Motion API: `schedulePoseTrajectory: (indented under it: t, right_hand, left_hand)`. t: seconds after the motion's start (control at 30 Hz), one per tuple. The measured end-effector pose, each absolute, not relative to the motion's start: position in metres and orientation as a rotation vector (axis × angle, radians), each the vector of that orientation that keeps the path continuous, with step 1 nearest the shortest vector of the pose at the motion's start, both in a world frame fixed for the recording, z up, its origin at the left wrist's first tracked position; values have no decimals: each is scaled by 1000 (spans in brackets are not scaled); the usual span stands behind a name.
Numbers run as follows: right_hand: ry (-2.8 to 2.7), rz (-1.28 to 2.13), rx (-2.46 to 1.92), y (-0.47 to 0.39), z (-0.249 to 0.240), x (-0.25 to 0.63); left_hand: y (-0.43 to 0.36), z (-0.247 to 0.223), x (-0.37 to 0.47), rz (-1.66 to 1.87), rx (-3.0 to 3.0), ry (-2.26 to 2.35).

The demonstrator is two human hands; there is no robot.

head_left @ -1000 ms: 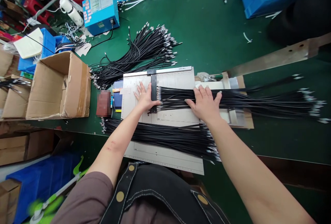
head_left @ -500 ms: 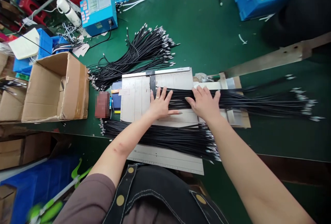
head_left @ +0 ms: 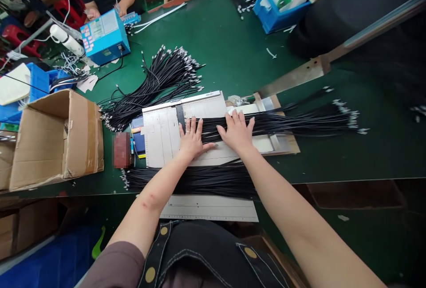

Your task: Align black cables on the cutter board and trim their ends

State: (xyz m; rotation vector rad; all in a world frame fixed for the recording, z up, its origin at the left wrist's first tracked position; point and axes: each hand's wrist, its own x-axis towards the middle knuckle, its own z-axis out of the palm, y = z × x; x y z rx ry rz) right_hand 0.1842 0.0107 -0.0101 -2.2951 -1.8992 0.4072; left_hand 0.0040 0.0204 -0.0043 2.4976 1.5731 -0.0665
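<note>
My left hand (head_left: 193, 140) lies with its fingers spread on the left end of a bundle of black cables (head_left: 279, 123). Farther along the same bundle rests my right hand (head_left: 238, 132), fingers apart, pressing flat from above. Under both hands is a pale cutting board (head_left: 161, 135) with a dark strip across it and a long metal blade arm (head_left: 293, 75) raised at the right. The bundle's silvery ends stick out past the board's right side. A second cable bundle (head_left: 206, 181) lies across the board nearer my body.
A cable pile (head_left: 159, 75) lies behind the board. An open cardboard box (head_left: 43, 146) stands at the left, a blue machine (head_left: 105, 39) behind it. A blue bin (head_left: 279, 10) sits at the back right. Another person's hand (head_left: 123, 9) is beside the machine.
The view has shifted, so the board and table items appear farther left, and more of the person across the table shows. Both my hands remain spread on the bundle.
</note>
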Motion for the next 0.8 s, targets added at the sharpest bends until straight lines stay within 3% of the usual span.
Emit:
schedulePoseTrajectory:
  t: [0.37, 0.5, 0.7, 0.8]
  right_hand:
    - [-1748, 300, -2289, 4, -3, 173]
    - [-1709, 524, -2077, 15, 2, 186]
    - [-336, 853, -1541, -60, -6, 287]
    - [-96, 989, -1450, -77, -17, 334]
  left_hand:
    - [26, -7, 7, -87, 2529, 1661]
    - [28, -5, 8, -81, 2569, 1678]
    - [29, -5, 8, -58, 2630, 1685]
    - [29, -6, 7, -45, 2649, 1682]
